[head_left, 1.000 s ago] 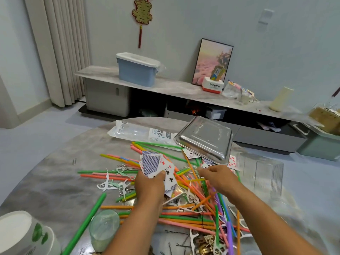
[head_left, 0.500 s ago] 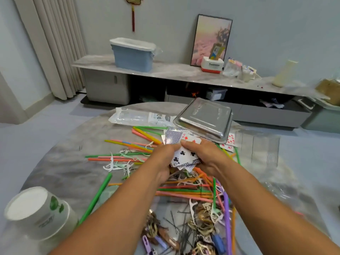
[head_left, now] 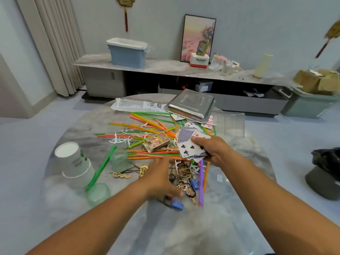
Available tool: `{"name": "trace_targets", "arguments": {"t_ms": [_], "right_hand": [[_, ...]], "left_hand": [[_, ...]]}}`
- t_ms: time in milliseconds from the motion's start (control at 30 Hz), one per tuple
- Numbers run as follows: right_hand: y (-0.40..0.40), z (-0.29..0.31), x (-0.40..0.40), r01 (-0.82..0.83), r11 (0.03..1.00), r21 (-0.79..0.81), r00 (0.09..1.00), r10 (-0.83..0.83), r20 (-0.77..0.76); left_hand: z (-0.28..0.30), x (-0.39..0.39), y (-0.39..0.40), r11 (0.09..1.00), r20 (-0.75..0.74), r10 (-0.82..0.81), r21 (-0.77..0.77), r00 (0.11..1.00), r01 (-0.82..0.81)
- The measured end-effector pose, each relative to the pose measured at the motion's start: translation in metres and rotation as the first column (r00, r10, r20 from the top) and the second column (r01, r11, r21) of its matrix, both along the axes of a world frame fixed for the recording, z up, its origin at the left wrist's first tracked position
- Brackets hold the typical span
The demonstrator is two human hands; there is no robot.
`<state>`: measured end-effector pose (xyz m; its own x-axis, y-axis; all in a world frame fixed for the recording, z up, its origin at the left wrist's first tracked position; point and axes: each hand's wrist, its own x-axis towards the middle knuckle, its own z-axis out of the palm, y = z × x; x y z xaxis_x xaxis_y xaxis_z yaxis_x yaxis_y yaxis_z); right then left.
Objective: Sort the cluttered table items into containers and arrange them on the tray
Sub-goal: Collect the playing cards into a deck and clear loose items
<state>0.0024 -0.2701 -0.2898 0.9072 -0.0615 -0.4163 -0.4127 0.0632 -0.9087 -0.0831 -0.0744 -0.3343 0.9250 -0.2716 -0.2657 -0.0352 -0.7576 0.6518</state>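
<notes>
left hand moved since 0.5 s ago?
Yes. The left hand has let go of the cards and pulled back toward the person, away from the metal tray.

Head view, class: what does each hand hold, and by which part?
Right hand grips a fanned stack of playing cards by its right edge, thumb on top. Blurred left hand appears to hold nothing.

1 head-worn view, facing forward and down, close over table (head_left: 77, 115)

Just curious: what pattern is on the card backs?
Blue crosshatch with a white border, on the playing cards in the head view.
</notes>
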Motion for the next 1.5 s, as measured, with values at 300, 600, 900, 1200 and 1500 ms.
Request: {"name": "trace_targets", "arguments": {"t_ms": [300,600,900,1200,1500], "right_hand": [[-0.011,-0.019,-0.074,-0.167,0.986,-0.016,0.985,0.167,-0.038],[-0.005,-0.041,-0.122,-0.468,0.847,-0.254,0.882,0.467,-0.066],[0.039,-0.061,-0.14,-0.693,0.495,-0.523,0.667,0.716,-0.205],[0.049,-0.044,-0.122,-0.369,0.38,-0.848,0.68,0.733,0.033],[-0.046,-0.045,-0.056,0.122,0.534,-0.837,0.99,-0.01,0.138]], "left_hand": [[-0.03,-0.057,-0.004,0.974,0.087,0.027,0.222,0.996,-0.046],[-0.028,-0.039,0.002,0.713,-0.262,0.527,-0.381,0.808,-0.589],[-0.03,-0.045,0.031,0.633,-0.335,0.487,-0.502,0.807,-0.59],[-0.027,-0.036,0.0,0.828,0.155,0.441,-0.451,0.884,-0.334],[0.0,0.005,-0.067,0.797,0.034,0.302,-0.558,0.953,-0.232]]}}
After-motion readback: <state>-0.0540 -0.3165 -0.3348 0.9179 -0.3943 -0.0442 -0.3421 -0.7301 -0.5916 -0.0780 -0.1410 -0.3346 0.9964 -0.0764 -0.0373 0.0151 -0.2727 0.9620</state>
